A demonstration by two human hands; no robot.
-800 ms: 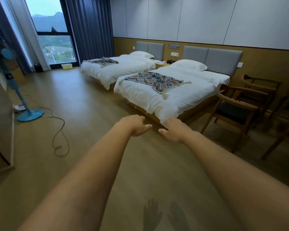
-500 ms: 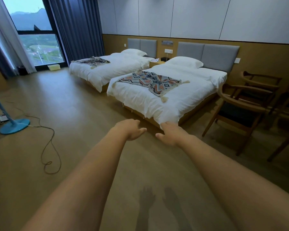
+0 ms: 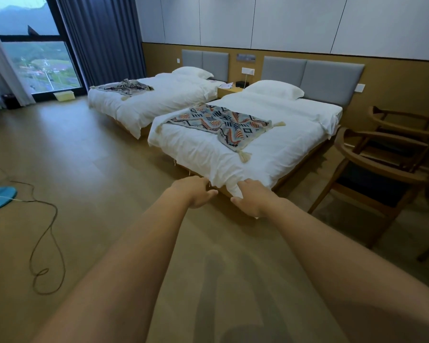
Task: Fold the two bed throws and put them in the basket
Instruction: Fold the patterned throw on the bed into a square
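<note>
**Fingers (image 3: 210,193) loosely curled, nothing in them, first throw ahead**

Both arms are out in front of me. My left hand (image 3: 195,191) and right hand (image 3: 254,199) are relaxed and empty at the foot corner of the near bed (image 3: 270,154). The right one lines up with the duvet corner (image 3: 227,179), and I can't tell if it touches. The patterned near throw (image 3: 223,122) lies crumpled across the middle of that bed, the far throw (image 3: 126,85) on the far bed (image 3: 164,102), and what I take for the basket (image 3: 64,96) sits on the floor by the window (image 3: 35,58). My plan is to step in past the chair (image 3: 372,169), pinch two tasselled corners, one per hand, lift the throw clear of the duvet, shake it flat, then fold edge to edge
</note>
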